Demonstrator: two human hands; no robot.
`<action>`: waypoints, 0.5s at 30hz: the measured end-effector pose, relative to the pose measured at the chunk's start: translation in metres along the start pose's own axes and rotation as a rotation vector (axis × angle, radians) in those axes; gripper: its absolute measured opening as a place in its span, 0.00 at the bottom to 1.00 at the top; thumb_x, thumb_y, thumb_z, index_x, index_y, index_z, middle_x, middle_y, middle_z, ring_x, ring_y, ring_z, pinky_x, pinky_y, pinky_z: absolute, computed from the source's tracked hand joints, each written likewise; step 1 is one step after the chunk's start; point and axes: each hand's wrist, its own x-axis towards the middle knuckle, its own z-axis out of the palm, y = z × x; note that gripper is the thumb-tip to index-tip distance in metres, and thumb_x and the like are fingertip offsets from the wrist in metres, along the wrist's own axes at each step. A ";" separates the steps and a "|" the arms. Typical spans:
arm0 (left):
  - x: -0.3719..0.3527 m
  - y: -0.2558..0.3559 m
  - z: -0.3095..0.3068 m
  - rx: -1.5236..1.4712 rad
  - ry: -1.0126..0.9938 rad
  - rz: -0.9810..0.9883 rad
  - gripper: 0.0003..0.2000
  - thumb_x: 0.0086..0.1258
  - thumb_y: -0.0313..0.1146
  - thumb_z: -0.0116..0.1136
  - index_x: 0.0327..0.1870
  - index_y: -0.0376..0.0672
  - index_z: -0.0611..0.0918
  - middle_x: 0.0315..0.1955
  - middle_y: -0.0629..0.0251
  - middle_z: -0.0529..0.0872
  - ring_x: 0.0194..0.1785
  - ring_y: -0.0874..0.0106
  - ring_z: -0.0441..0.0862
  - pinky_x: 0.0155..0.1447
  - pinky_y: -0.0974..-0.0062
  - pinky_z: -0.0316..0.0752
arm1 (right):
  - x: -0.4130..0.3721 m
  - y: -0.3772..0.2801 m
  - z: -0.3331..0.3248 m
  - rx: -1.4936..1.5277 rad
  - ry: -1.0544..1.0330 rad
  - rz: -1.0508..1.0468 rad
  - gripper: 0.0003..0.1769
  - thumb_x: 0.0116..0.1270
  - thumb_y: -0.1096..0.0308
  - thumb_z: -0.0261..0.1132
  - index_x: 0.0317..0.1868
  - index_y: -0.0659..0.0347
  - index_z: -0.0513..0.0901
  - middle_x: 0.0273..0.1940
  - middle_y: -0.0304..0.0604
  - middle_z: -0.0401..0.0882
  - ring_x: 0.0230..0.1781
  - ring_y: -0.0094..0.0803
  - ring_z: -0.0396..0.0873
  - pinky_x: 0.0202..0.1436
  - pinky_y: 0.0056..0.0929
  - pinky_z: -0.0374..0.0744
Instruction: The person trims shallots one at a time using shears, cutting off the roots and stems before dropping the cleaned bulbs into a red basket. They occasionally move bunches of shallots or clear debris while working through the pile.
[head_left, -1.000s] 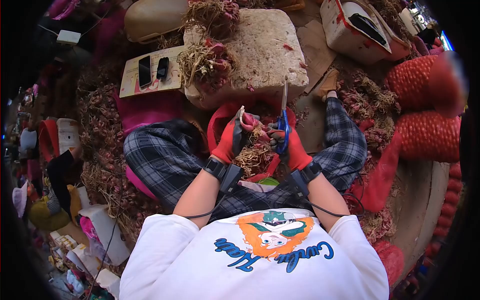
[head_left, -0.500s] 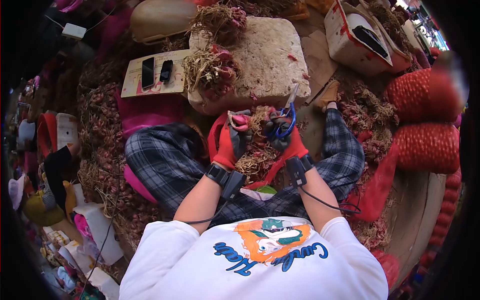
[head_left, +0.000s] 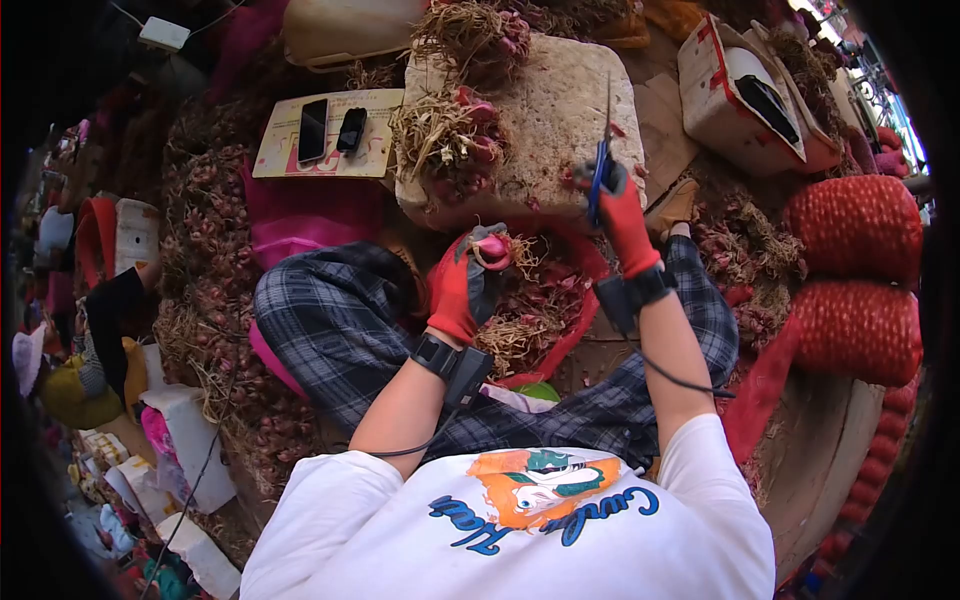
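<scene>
My left hand (head_left: 467, 282), in a red and grey glove, is closed around a pink-red onion (head_left: 492, 250) with dry roots or stalks on its right side. Up and to the right, my right hand (head_left: 617, 205), gloved the same way, grips blue-handled scissors (head_left: 600, 180), their blades pointing away over the right edge of a pale foam block (head_left: 560, 120). Between my legs, below the hands, lies a red-rimmed container (head_left: 588, 312) of small red onions and dry stalks. Bunches of onions with dry stalks (head_left: 450, 145) rest on the block's left side.
Two dark devices lie on a flat card (head_left: 273, 155) at the upper left. A white foam box (head_left: 705, 85) stands upper right, above full red mesh sacks (head_left: 855, 230). Heaped onions (head_left: 205, 250) line the left. A person's dark sleeve (head_left: 108, 310) shows at far left.
My right hand has moved up and right with the scissors, away from my left hand. The onion in my left hand shows more clearly. The whole view has shifted slightly.
</scene>
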 end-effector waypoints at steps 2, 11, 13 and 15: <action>-0.005 -0.001 0.013 0.413 -0.003 0.084 0.14 0.73 0.36 0.50 0.54 0.41 0.77 0.46 0.68 0.80 0.46 0.74 0.79 0.49 0.76 0.76 | -0.049 -0.009 0.007 0.218 -0.249 0.158 0.22 0.58 0.64 0.71 0.49 0.63 0.74 0.39 0.39 0.82 0.37 0.20 0.79 0.39 0.20 0.75; -0.031 -0.001 0.042 1.489 -0.182 0.592 0.09 0.68 0.27 0.49 0.46 0.40 0.79 0.42 0.64 0.83 0.45 0.73 0.80 0.49 0.76 0.74 | -0.113 -0.003 0.049 0.525 -0.270 0.129 0.18 0.62 0.68 0.68 0.49 0.67 0.75 0.43 0.42 0.80 0.44 0.26 0.78 0.48 0.25 0.78; -0.032 -0.008 0.039 1.343 -0.143 0.607 0.10 0.68 0.26 0.48 0.46 0.40 0.79 0.43 0.63 0.83 0.47 0.71 0.81 0.50 0.75 0.74 | -0.116 0.015 0.040 0.589 -0.285 0.217 0.16 0.62 0.72 0.66 0.49 0.66 0.75 0.43 0.42 0.80 0.44 0.26 0.79 0.49 0.25 0.78; -0.031 -0.013 0.041 0.956 -0.156 0.421 0.10 0.69 0.25 0.47 0.47 0.39 0.79 0.43 0.61 0.83 0.48 0.70 0.80 0.52 0.74 0.73 | -0.123 0.026 0.025 0.728 -0.317 0.322 0.16 0.62 0.73 0.65 0.50 0.66 0.75 0.43 0.42 0.80 0.44 0.26 0.79 0.48 0.24 0.78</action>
